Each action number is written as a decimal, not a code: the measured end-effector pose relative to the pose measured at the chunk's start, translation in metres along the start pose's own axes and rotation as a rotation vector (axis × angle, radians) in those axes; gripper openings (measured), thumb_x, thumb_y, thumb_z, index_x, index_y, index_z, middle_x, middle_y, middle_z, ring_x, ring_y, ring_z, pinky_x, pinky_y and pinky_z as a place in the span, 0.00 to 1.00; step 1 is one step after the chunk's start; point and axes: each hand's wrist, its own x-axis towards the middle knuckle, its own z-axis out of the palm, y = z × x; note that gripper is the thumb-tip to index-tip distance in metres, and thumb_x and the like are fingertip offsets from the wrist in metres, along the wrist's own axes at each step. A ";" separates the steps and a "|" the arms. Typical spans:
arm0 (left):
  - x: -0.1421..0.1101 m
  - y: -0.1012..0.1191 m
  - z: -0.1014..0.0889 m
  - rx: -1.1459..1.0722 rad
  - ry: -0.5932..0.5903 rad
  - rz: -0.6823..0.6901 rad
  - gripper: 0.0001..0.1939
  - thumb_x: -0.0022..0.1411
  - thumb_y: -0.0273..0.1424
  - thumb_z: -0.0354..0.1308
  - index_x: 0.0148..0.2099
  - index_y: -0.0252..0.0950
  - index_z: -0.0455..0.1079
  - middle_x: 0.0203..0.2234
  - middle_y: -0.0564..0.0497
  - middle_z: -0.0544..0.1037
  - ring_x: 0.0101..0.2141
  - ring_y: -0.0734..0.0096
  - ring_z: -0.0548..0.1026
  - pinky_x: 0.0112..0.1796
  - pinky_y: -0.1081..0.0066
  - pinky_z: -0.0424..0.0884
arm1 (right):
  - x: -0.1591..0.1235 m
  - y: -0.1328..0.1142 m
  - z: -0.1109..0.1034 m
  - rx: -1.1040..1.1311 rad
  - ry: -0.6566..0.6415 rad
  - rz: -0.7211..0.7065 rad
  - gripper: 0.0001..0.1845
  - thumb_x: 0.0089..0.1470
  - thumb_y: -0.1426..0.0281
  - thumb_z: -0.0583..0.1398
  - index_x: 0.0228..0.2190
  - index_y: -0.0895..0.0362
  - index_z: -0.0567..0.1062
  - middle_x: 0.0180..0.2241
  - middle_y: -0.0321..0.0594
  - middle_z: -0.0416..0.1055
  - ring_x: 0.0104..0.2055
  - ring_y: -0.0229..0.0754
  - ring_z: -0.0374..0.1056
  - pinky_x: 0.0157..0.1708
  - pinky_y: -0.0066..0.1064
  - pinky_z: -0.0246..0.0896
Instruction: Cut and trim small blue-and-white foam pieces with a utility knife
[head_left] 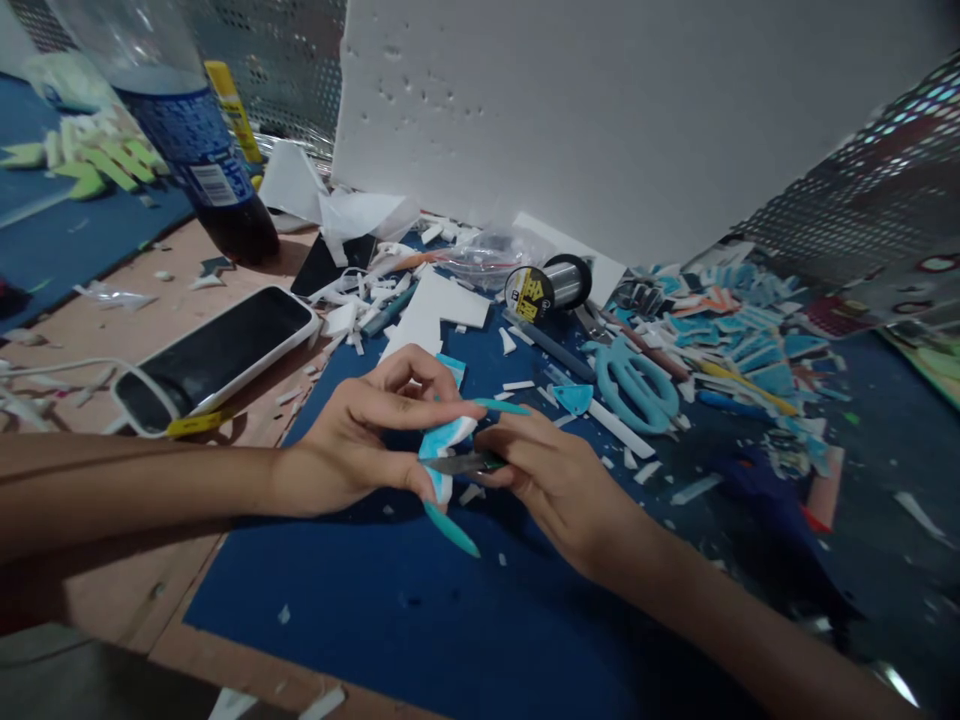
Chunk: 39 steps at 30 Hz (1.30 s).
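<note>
Between its thumb and fingers, my left hand (367, 430) pinches a small blue-and-white foam piece (448, 437). My right hand (559, 475) grips a small knife (459, 463), its handle mostly hidden by the fingers. The blade points left and lies against the foam piece, close to my left thumb. Long turquoise nails stick out from the left thumb and index finger. Both hands are raised over a dark blue mat (390, 610). Just beyond the right hand lie light blue scissors (634, 385) and a small blue triangular piece (573, 399).
A phone (225, 350) with a cable lies at left, near a cola bottle (199, 150). Behind the hands are a wire spool (529, 293) and white foam scraps. Many blue-and-white pieces (757, 340) are heaped at right. A dark blue tool, perhaps a glue gun (780, 520), lies nearer.
</note>
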 end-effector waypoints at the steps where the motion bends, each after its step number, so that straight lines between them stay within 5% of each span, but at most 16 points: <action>1: 0.000 0.000 0.000 0.003 -0.009 -0.007 0.21 0.53 0.37 0.68 0.50 0.52 0.74 0.35 0.48 0.69 0.40 0.66 0.69 0.39 0.68 0.72 | 0.000 0.000 0.001 -0.001 -0.002 0.002 0.15 0.66 0.69 0.46 0.34 0.58 0.70 0.31 0.44 0.70 0.31 0.43 0.63 0.31 0.33 0.60; 6: 0.000 0.001 0.001 0.020 -0.037 -0.024 0.22 0.53 0.36 0.68 0.51 0.52 0.73 0.36 0.49 0.68 0.41 0.66 0.68 0.42 0.67 0.72 | 0.002 0.000 0.003 0.003 0.007 0.005 0.16 0.66 0.70 0.45 0.34 0.58 0.70 0.34 0.47 0.72 0.34 0.44 0.65 0.33 0.34 0.62; 18: 0.000 -0.004 0.000 0.017 -0.008 0.026 0.22 0.53 0.37 0.67 0.52 0.51 0.73 0.36 0.49 0.69 0.40 0.66 0.68 0.40 0.67 0.69 | 0.002 -0.001 0.001 -0.013 0.247 0.089 0.20 0.66 0.61 0.45 0.30 0.57 0.68 0.25 0.39 0.63 0.28 0.40 0.62 0.25 0.30 0.56; 30: 0.002 0.004 0.004 0.132 0.074 -0.086 0.20 0.54 0.35 0.67 0.51 0.49 0.74 0.33 0.51 0.69 0.37 0.70 0.69 0.41 0.67 0.71 | -0.004 -0.009 -0.007 0.489 0.090 0.388 0.17 0.67 0.60 0.44 0.32 0.55 0.64 0.17 0.29 0.62 0.14 0.31 0.59 0.16 0.22 0.56; 39: -0.002 0.006 0.002 0.250 0.112 -0.260 0.20 0.49 0.29 0.71 0.46 0.40 0.78 0.33 0.50 0.80 0.35 0.68 0.75 0.39 0.70 0.72 | -0.006 -0.005 0.001 0.141 0.086 0.297 0.17 0.66 0.63 0.43 0.29 0.55 0.62 0.17 0.30 0.58 0.15 0.33 0.54 0.15 0.25 0.46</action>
